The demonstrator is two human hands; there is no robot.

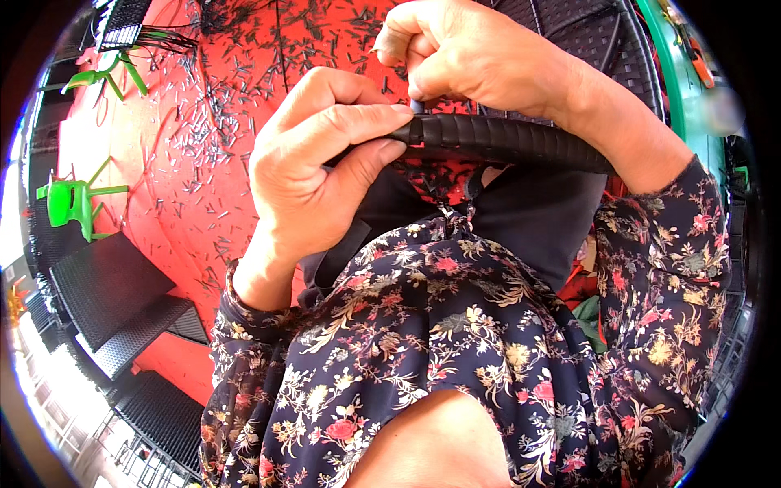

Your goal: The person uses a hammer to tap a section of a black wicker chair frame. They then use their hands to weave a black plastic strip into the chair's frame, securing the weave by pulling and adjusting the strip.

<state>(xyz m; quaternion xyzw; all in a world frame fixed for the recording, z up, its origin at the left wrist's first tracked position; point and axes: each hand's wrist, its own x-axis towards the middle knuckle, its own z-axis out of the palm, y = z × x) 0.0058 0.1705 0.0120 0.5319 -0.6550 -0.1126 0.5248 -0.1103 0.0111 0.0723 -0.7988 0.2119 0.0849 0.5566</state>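
Observation:
A curved bar [504,138], closely wrapped in black flat strip, runs across in front of my body. My left hand [317,154] pinches its left end between thumb and fingers. Just above that spot my right hand [464,61] is closed, its thumb and forefinger pinching a dark plastic strip [417,106] that stands up from the bar. Most of the strip is hidden inside the right hand. Beyond the bar lies a black woven wicker panel [594,45], partly covered by my right forearm.
Many short dark strip scraps [215,122] litter the red floor [163,211]. At the left are a small green chair [71,203], another green piece of furniture [110,73] and black woven panels [110,285]. A green-edged surface [671,65] with tools stands at the right.

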